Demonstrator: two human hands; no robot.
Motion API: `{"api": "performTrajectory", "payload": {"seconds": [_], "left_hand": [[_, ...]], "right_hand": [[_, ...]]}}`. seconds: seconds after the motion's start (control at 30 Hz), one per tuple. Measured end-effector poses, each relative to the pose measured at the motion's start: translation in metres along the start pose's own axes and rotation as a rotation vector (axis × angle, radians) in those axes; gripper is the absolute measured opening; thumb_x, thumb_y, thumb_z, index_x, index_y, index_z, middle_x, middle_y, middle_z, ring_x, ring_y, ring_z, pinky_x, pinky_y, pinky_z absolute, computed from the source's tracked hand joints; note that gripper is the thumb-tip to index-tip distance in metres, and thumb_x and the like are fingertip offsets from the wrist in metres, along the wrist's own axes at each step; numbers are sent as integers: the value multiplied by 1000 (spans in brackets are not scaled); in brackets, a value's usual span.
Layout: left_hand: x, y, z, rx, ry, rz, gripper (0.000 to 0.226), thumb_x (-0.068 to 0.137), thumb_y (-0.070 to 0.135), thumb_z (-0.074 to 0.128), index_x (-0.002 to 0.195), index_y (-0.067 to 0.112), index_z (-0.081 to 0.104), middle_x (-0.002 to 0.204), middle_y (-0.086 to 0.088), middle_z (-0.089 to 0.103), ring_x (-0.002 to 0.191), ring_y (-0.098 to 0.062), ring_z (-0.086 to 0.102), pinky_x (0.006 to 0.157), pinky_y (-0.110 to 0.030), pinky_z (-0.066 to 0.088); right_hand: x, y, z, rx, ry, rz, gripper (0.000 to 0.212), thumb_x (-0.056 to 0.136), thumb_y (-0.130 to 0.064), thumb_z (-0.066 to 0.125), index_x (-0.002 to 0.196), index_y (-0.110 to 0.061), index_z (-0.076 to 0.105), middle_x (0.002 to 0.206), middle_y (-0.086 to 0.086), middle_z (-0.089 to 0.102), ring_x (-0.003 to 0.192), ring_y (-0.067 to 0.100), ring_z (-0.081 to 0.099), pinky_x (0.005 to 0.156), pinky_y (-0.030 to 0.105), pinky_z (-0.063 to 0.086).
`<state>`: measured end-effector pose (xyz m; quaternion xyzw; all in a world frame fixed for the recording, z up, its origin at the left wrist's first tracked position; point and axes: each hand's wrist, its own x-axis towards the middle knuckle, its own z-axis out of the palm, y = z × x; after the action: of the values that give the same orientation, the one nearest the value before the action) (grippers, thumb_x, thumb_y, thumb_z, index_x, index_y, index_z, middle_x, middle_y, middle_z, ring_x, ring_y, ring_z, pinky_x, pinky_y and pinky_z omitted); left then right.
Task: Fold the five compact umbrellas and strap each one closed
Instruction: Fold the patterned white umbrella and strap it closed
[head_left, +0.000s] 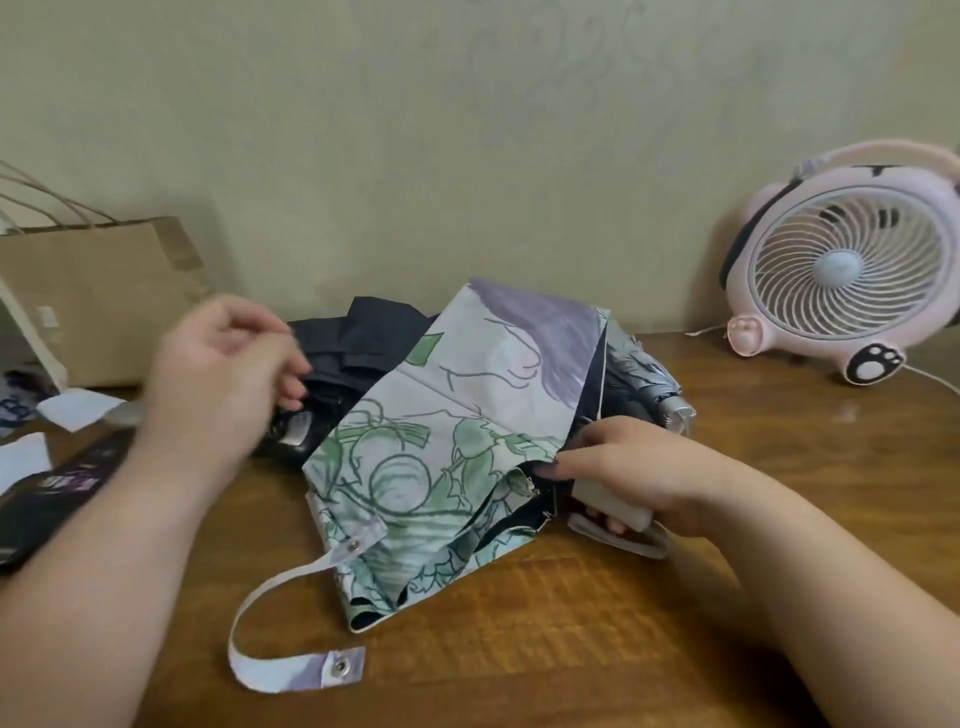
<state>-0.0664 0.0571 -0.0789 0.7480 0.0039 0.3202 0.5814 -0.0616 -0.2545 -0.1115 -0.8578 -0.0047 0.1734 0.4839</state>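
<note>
In the head view the leaf-print umbrella (447, 447) lies in the middle of the wooden table (571, 623), its cloth loose and not rolled up yet; the right hand (634, 467) grips its white handle (613, 501) at its right end; the left hand (228, 358) hangs in the air to its left, blurry, fingers softly bent, holding nothing I can see. Its strap (260, 660) lies in front of it, snap undone; a dark blue umbrella (358, 338) and a silver umbrella (644, 374) sit just behind it. This looks like the folding step; next the flaps need smoothing and wrapping round, then the strap snapped shut.
</note>
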Motion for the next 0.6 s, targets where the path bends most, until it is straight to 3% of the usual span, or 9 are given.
{"api": "performTrajectory", "payload": {"seconds": [0.1,0.17,0.3,0.4,0.5,0.6], "left_hand": [[-14,-8,18,157,-165,88,24,90,-7,63,80,14,64,64,-9,68,51,-17,62,51,-27,52],[-11,-17,19,192,-192,74,28,90,-4,65,77,20,66,65,-7,70,53,-21,65,58,-34,53],[-7,-22,15,248,-200,77,31,90,0,65,78,29,67,66,-2,71,58,-25,68,66,-50,60],[-8,-21,13,252,-208,90,21,86,9,67,80,29,67,67,-1,70,64,-31,67,69,-54,60],[-8,-21,10,302,-219,137,13,82,17,67,80,30,66,69,-1,69,68,-33,66,69,-51,59],[-6,-23,9,413,-241,207,22,87,11,70,77,30,65,72,5,67,68,-15,63,68,-34,55]], "right_hand": [[0,-5,7,-244,43,-64,44,80,-53,80,95,-13,70,75,13,75,57,27,67,53,32,53],[0,-6,11,-385,104,-153,37,77,-56,80,86,-22,71,81,0,78,70,22,72,60,26,56],[-1,-7,20,-495,147,-276,31,78,-58,77,89,-30,69,84,-11,74,72,7,68,64,26,58],[0,-13,26,-613,144,-322,28,80,-53,75,94,-30,67,90,-12,70,80,8,64,77,31,58],[5,-22,30,-656,74,-329,33,77,-50,79,100,-30,69,93,-10,71,84,15,65,78,35,58],[13,-32,31,-737,4,-271,26,79,-36,79,77,-14,66,74,2,65,66,21,58,60,31,49]]}}
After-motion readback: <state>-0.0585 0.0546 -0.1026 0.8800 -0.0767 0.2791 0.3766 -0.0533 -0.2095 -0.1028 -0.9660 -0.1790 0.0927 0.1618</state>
